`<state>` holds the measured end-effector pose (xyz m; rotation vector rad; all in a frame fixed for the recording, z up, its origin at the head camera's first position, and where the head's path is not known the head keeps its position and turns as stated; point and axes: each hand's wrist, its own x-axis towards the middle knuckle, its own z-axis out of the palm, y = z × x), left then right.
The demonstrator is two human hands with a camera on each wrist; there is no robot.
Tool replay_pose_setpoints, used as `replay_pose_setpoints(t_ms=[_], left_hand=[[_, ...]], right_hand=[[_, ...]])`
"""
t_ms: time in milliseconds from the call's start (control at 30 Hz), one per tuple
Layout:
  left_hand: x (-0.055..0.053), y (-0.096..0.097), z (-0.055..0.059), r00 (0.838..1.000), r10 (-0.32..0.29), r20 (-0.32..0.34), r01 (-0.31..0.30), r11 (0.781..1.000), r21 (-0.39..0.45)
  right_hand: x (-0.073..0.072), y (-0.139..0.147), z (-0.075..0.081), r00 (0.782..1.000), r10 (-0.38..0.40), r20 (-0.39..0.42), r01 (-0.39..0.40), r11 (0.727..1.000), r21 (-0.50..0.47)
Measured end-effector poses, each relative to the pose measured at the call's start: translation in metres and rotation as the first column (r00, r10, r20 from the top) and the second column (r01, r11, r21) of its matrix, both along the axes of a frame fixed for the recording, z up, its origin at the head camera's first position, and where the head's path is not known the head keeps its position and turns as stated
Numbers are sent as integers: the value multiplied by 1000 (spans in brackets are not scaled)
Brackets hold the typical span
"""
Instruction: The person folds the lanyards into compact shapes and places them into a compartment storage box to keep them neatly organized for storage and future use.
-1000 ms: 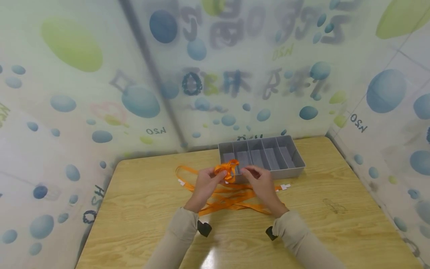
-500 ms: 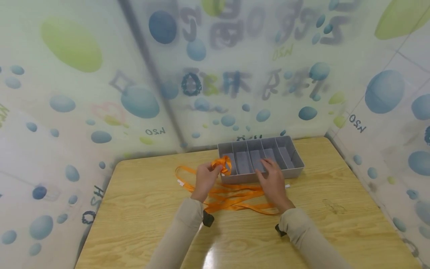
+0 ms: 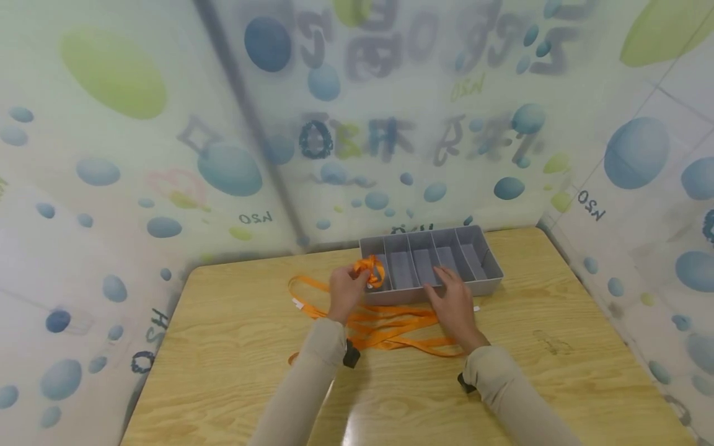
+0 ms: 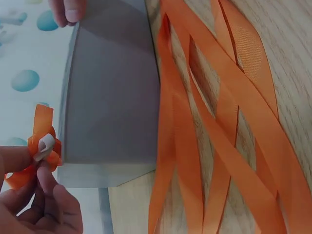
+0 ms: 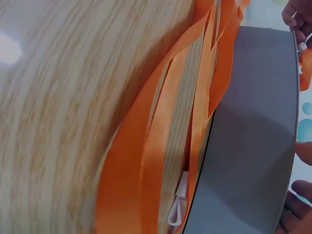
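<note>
My left hand (image 3: 347, 290) pinches a bundled orange lanyard (image 3: 375, 272) over the leftmost compartment of the grey divided box (image 3: 432, 291). In the left wrist view a white end piece (image 4: 45, 145) pokes out of the bundle, between the thumb and fingers. My right hand (image 3: 454, 303) is at the front rim of the box, fingers loosely bent over the edge; it holds nothing that I can see. More orange lanyards (image 3: 390, 337) lie flat and crossed on the table in front of the box. A white clip (image 5: 178, 202) shows among them in the right wrist view.
The box stands at the back of the wooden table (image 3: 234, 371), near the patterned wall (image 3: 357, 155). Thin dividers (image 3: 411, 260) split it into several compartments. A lanyard loop (image 3: 301, 282) spreads to the left, and side walls flank the table.
My right hand has left the lanyard bundle and moved right to the box's front rim. My left hand has carried the bundle slightly forward over the leftmost compartment.
</note>
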<state>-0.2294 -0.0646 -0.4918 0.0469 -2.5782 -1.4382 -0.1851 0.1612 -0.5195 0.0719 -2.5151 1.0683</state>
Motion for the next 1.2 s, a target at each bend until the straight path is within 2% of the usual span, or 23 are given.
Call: replay_pose_setpoints(t_ms=[167, 300, 467, 700, 867, 967, 1067, 1200], left_hand=[[-3, 6, 1, 1000, 1, 14, 1, 995, -102], [-5, 11, 5, 999, -2, 55, 10, 989, -150], [-9, 16, 4, 996, 0, 92, 22, 971, -236], [-14, 21, 2, 995, -8, 96, 38, 946, -321], [-14, 21, 4, 994, -32, 106, 64, 947, -315], [-14, 20, 5, 993, -68, 101, 95, 951, -295], [-14, 16, 4, 989, -123, 83, 141, 955, -262], [-13, 7, -4, 975, -221, 11, 220, 963, -157]], right_hand=[[-1, 2, -1, 1000, -3, -11, 3, 1000, 10], [-2, 2, -1, 1000, 1, -25, -1, 1000, 13], [-3, 2, -1, 1000, -1, -29, 2, 1000, 19], [-2, 3, -1, 1000, -11, -10, 11, 999, 30], [-2, 3, 1, 1000, -7, 24, 6, 999, 32], [-2, 3, 3, 999, -5, 46, 4, 1000, 29], [-1, 3, 4, 998, -10, 60, 8, 1000, 23], [-2, 3, 2, 998, -12, 58, 10, 1000, 21]])
